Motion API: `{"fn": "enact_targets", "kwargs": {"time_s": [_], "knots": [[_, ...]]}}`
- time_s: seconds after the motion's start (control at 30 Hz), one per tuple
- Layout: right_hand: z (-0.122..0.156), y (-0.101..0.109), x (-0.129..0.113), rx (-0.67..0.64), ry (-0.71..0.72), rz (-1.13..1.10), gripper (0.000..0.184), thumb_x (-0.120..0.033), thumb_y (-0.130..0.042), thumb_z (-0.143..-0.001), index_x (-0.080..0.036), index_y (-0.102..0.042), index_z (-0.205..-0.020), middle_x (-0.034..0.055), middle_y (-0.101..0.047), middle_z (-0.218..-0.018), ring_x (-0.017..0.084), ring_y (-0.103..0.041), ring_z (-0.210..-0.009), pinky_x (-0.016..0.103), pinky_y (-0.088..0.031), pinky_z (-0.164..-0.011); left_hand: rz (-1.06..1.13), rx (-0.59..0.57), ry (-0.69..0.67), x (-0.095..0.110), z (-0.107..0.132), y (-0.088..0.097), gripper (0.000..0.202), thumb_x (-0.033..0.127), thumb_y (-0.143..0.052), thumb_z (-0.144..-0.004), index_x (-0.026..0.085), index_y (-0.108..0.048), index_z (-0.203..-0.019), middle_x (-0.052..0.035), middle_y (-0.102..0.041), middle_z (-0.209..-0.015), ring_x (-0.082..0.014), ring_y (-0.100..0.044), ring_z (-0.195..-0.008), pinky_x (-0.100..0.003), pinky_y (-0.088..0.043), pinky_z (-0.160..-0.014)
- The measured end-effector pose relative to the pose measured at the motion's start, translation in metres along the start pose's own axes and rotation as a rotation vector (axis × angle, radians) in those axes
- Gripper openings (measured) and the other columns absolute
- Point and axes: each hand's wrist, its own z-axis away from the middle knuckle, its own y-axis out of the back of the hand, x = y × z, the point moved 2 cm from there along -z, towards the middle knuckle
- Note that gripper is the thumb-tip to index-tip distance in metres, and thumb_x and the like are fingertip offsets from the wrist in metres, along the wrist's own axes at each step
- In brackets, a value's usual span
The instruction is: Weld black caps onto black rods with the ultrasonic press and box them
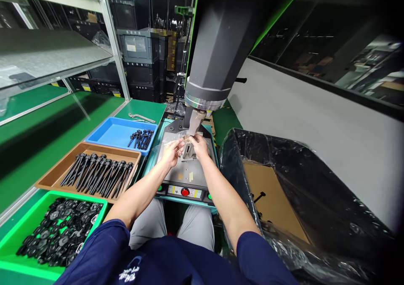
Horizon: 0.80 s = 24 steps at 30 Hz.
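Note:
Both hands meet at a small metal fixture (188, 153) on the machine's grey base plate (176, 173), just beneath a tapered metal tool tip (195, 123). My left hand (172, 153) is at the fixture's left side, fingers curled and pinched together. On the right side, my right hand (200, 147) has its thumb and fingers closed at the top of the fixture. Whatever lies between the fingertips is too small and too covered to make out. The tool tip hangs from the large grey machine head (210, 62).
Left are a blue tray (109, 132) with short black rods, a brown tray (50, 177) with long black rods, and a green bin (12, 245) of black round parts. A wrench (142, 117) lies behind. A red button (184, 192) fronts the base; right stands a plastic-lined box (274, 150).

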Motion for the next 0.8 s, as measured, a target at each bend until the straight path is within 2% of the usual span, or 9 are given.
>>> {"fn": "enact_targets", "kwargs": {"time_s": [0.1,0.2,0.3,0.43,0.53,0.63,0.73,0.8], "knots": [[0.001,0.006,-0.005,-0.002,0.021,0.044,0.034,-0.046,-0.058,-0.08,-0.021,-0.072,-0.099,0.0074,-0.072,-0.11,0.026,-0.063,-0.108,0.04,-0.046,-0.1,0.006,-0.007,0.002,0.0,-0.001,0.001,0.025,0.026,-0.081,-0.07,0.017,-0.065,-0.086,-0.0099,-0.073,-0.113,-0.0194,-0.072,-0.095,-0.025,-0.055,-0.07],[0.0,0.007,-0.007,-0.017,0.011,0.089,0.032,-0.046,-0.059,-0.079,-0.02,-0.073,-0.091,0.0083,-0.073,-0.103,0.028,-0.065,-0.102,0.041,-0.047,-0.097,0.002,-0.017,0.0,0.0,-0.001,0.002,0.025,0.027,-0.081,-0.071,0.016,-0.066,-0.088,-0.0101,-0.073,-0.114,-0.0189,-0.071,-0.095,-0.026,-0.055,-0.072],[-0.001,0.006,-0.006,-0.024,-0.004,0.099,0.035,-0.046,-0.06,-0.078,-0.018,-0.073,-0.095,0.0088,-0.073,-0.102,0.028,-0.066,-0.099,0.041,-0.049,-0.095,-0.01,-0.02,0.001,-0.002,-0.001,0.002,0.028,0.029,-0.082,-0.07,0.016,-0.067,-0.09,-0.0104,-0.072,-0.115,-0.0188,-0.071,-0.094,-0.027,-0.055,-0.073],[0.002,0.009,0.001,-0.01,0.055,0.096,0.038,-0.048,-0.058,-0.082,-0.02,-0.073,-0.102,0.0091,-0.07,-0.116,0.027,-0.061,-0.113,0.043,-0.044,-0.104,-0.024,-0.007,-0.007,-0.005,0.0,0.004,0.029,0.029,-0.083,-0.067,0.015,-0.068,-0.088,-0.0116,-0.072,-0.117,-0.0201,-0.071,-0.097,-0.027,-0.055,-0.073],[0.008,0.019,0.01,0.077,0.085,0.153,0.038,-0.044,-0.054,-0.086,-0.02,-0.073,-0.108,0.0107,-0.064,-0.129,0.026,-0.054,-0.127,0.044,-0.037,-0.112,-0.063,0.002,-0.027,-0.006,0.002,0.007,0.026,0.027,-0.086,-0.063,0.015,-0.066,-0.077,-0.0123,-0.07,-0.121,-0.0238,-0.068,-0.106,-0.031,-0.056,-0.08],[0.014,0.035,0.019,0.166,0.031,0.245,0.036,-0.038,-0.057,-0.086,-0.017,-0.073,-0.11,0.0141,-0.05,-0.145,0.028,-0.043,-0.137,0.043,-0.033,-0.115,-0.13,-0.016,-0.071,-0.007,0.005,0.01,0.027,0.023,-0.088,-0.059,0.015,-0.062,-0.064,-0.0119,-0.062,-0.135,-0.0296,-0.06,-0.122,-0.038,-0.054,-0.091],[0.021,0.048,0.027,0.201,0.007,0.306,0.034,-0.032,-0.061,-0.083,-0.017,-0.073,-0.111,0.0144,-0.034,-0.155,0.03,-0.034,-0.144,0.043,-0.032,-0.116,-0.158,-0.042,-0.098,-0.007,0.007,0.011,0.03,0.022,-0.089,-0.056,0.014,-0.06,-0.058,-0.0097,-0.051,-0.148,-0.0355,-0.051,-0.132,-0.043,-0.052,-0.097],[0.025,0.054,0.031,0.203,0.012,0.325,0.032,-0.03,-0.063,-0.081,-0.019,-0.074,-0.109,0.013,-0.032,-0.157,0.031,-0.03,-0.146,0.044,-0.031,-0.116,-0.163,-0.063,-0.107,-0.008,0.009,0.012,0.03,0.022,-0.089,-0.054,0.015,-0.06,-0.056,-0.0084,-0.046,-0.153,-0.0379,-0.048,-0.135,-0.045,-0.051,-0.097]]}}
